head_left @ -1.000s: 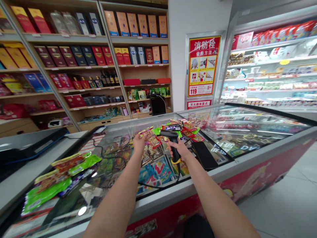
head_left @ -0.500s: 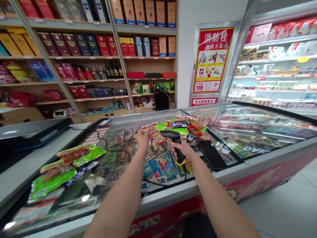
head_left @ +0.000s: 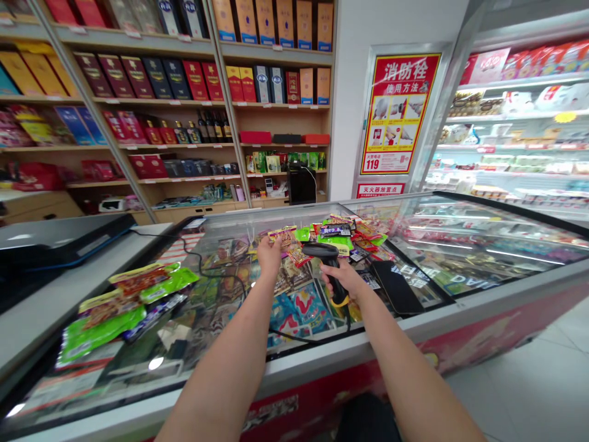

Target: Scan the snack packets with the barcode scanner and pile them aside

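Observation:
My right hand (head_left: 341, 277) is wrapped round the grip of a black and yellow barcode scanner (head_left: 321, 250), whose head points left. With my left hand (head_left: 270, 255) I pinch the edge of a small yellow and purple snack packet (head_left: 282, 234), in front of the scanner's head. A small red and orange packet (head_left: 300, 256) lies just under the scanner head. Behind the scanner is a loose pile of snack packets (head_left: 335, 230) on the glass top of a chest freezer (head_left: 216, 228). The scanner's cable runs down over the glass.
More snack packets in green, yellow and purple (head_left: 103, 328) lie on the left of the glass. A black phone (head_left: 396, 287) rests right of my right hand. A dark flat device (head_left: 64, 239) stands on the left counter. Shelves with boxes (head_left: 193, 80) line the back wall.
My left hand and its packet have shifted slightly right in view, along with the whole scene. The scanner stays in my right hand, and its head looks slightly turned.

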Available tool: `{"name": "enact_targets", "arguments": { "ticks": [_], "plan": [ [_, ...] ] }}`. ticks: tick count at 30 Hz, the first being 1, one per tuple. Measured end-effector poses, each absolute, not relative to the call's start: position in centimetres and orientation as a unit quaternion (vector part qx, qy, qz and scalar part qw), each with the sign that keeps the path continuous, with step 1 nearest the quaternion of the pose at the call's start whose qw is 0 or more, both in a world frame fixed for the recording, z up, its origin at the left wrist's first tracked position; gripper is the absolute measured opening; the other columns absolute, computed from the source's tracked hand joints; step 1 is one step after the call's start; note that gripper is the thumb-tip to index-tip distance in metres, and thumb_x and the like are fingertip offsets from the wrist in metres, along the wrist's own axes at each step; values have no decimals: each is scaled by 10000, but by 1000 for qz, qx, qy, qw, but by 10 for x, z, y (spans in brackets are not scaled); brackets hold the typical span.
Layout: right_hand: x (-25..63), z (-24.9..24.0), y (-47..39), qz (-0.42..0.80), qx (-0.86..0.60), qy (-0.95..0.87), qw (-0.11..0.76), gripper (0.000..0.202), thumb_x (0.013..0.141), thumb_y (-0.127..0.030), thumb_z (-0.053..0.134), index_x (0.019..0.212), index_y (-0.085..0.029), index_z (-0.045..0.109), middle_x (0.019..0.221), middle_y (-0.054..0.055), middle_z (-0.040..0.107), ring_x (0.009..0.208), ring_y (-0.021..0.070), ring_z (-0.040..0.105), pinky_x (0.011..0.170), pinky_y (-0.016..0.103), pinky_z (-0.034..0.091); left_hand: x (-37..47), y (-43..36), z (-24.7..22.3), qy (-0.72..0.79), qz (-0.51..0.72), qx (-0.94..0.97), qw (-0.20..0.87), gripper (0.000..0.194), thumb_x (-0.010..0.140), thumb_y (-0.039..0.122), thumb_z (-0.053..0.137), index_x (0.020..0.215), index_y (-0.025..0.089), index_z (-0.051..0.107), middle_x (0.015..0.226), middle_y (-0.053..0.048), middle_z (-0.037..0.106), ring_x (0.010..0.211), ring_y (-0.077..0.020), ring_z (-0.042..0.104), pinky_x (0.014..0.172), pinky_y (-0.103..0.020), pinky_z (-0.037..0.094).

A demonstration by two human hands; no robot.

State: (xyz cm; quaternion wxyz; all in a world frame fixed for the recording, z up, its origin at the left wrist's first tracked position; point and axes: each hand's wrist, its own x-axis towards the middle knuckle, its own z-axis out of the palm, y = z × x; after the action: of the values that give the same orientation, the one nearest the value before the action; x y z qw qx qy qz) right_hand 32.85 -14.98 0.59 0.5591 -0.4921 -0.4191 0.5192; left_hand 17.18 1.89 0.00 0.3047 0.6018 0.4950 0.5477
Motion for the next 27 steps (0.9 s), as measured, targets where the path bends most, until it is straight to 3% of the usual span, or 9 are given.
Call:
{"name": "enact_targets", "arguments": {
  "ticks": [9, 13, 18, 27],
  "plan": [
    [325, 3, -143, 535, -476, -418, 559, 445, 612, -468, 784, 868, -191, 548, 518, -61, 552, 379, 93, 487, 360, 211, 397, 168, 15, -2, 512, 547, 588, 304, 158, 791, 315, 603, 840, 167, 630, 714, -22, 657, 699, -170, 630, 682, -276, 482],
    [317, 3, -133, 549, -470, -429, 541, 415, 631, -466, 785, 828, -190, 543, 524, -49, 563, 377, 95, 486, 360, 221, 408, 147, 12, 4, 536, 537, 585, 287, 167, 817, 306, 577, 863, 160, 642, 754, -44, 679, 715, -180, 645, 704, -287, 482],
    [277, 12, -116, 573, -451, -454, 512, 405, 630, -480, 780, 729, -190, 515, 529, -40, 565, 387, 89, 491, 371, 222, 419, 86, 9, 19, 599, 518, 578, 198, 174, 832, 322, 547, 872, 179, 639, 777, -52, 688, 767, -202, 650, 727, -297, 470],
    [186, 24, -79, 607, -408, -490, 474, 487, 564, -487, 799, 825, -192, 512, 504, -71, 546, 368, 84, 475, 359, 212, 394, -65, 8, 44, 757, 426, 493, 48, 306, 872, 435, 497, 968, 181, 637, 974, -160, 711, 933, -315, 657, 791, -399, 449]
  ]
}}
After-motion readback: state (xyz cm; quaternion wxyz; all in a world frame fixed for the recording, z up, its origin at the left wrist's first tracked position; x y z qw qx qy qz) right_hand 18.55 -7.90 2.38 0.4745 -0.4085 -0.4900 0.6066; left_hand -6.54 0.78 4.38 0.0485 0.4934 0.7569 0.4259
